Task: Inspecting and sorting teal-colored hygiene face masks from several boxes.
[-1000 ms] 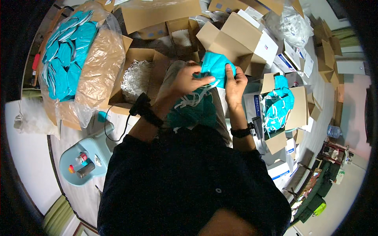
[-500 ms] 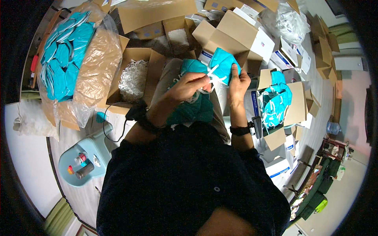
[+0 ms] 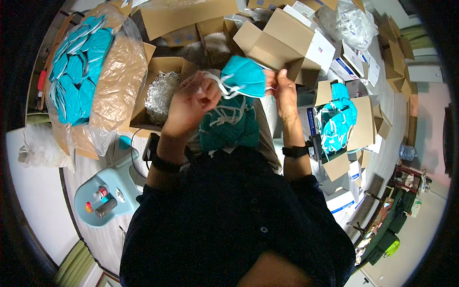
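In front of my lap a teal face mask with white straps is held up. My right hand grips it by its right edge, the fingers partly behind it. My left hand, smeared by motion, has its fingers curled at the mask's left side, closed on a white strap that runs to the mask. Below, a pile of teal masks with white straps lies on my lap. A cardboard box of loose white straps stands just left of my left hand.
At the left, a clear bag holds many teal masks. Right of my right hand, an open carton holds strapped masks. An open box stands ahead. A pale blue stool carries bottles at the lower left.
The held mask has shifted left and turned, its teal outer side now facing up. My left hand has moved left, drawing the strap out. My right hand has stayed near its place.
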Action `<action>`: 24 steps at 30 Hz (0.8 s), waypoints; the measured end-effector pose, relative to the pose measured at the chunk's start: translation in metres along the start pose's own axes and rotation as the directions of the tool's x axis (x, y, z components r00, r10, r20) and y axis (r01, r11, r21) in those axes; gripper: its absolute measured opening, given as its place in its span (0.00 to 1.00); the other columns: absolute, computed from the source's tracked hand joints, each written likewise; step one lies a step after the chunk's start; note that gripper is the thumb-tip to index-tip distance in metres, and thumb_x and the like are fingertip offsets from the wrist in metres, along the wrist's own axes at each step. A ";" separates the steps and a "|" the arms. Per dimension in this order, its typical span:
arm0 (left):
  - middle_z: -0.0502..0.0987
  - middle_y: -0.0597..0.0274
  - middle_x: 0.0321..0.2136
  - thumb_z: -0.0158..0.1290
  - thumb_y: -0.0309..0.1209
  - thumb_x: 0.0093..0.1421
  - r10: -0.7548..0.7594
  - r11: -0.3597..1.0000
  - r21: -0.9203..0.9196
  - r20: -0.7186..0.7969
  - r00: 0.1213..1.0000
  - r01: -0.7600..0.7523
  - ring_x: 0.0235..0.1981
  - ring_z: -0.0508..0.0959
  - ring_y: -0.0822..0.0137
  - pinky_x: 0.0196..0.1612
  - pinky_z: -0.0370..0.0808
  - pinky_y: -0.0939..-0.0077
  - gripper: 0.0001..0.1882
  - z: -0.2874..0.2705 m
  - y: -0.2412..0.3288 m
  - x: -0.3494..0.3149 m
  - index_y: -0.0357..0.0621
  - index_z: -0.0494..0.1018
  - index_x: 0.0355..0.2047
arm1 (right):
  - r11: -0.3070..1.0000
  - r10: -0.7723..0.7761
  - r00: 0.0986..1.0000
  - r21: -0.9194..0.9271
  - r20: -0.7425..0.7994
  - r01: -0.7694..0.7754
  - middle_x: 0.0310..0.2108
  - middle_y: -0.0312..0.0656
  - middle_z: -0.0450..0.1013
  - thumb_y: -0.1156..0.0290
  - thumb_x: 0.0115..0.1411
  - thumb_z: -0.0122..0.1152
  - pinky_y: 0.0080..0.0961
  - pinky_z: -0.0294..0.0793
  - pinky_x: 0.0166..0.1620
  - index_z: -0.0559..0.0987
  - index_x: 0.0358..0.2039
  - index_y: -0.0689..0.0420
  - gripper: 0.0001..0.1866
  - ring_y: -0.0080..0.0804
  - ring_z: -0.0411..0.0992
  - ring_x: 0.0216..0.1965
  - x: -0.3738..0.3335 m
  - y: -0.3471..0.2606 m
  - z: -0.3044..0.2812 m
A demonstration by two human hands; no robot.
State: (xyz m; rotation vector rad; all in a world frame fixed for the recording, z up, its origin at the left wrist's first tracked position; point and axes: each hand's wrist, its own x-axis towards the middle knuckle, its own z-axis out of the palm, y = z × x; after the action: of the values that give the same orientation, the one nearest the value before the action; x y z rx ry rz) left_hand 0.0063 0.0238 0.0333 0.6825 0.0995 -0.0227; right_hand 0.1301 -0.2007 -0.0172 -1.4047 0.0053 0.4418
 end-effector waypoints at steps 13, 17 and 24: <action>0.68 0.68 0.24 0.45 0.37 0.63 0.063 0.993 -0.083 -0.176 0.982 -0.078 0.26 0.68 0.72 0.28 0.63 0.82 0.18 -0.025 0.019 0.003 0.36 0.69 0.47 | 0.572 -0.283 0.958 -0.809 -0.042 0.133 0.27 0.41 0.77 0.58 0.42 0.72 0.33 0.73 0.39 0.81 0.29 0.51 0.15 0.41 0.76 0.32 0.066 0.093 0.013; 0.74 0.67 0.31 0.46 0.37 0.64 0.045 0.992 0.124 -0.284 0.958 -0.010 0.31 0.71 0.73 0.33 0.66 0.82 0.16 -0.053 0.007 0.002 0.39 0.72 0.45 | 0.711 -0.457 0.889 -0.600 0.000 0.366 0.25 0.36 0.74 0.76 0.47 0.68 0.21 0.70 0.33 0.80 0.27 0.59 0.06 0.25 0.70 0.27 0.047 0.071 0.023; 0.73 0.69 0.28 0.45 0.39 0.64 0.121 0.774 0.627 -0.276 0.954 0.083 0.29 0.71 0.76 0.32 0.65 0.81 0.16 -0.035 -0.013 0.029 0.42 0.73 0.44 | 0.852 -0.492 0.866 -0.252 -0.088 0.459 0.23 0.32 0.75 0.75 0.54 0.65 0.12 0.65 0.30 0.78 0.29 0.62 0.05 0.14 0.66 0.24 0.005 -0.001 0.028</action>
State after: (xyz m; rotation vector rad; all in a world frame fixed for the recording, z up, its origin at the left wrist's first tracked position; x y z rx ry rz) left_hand 0.0313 0.0365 -0.0049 1.3719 0.3953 0.0735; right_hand 0.1282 -0.1723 -0.0123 -1.5959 -0.2765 -0.0847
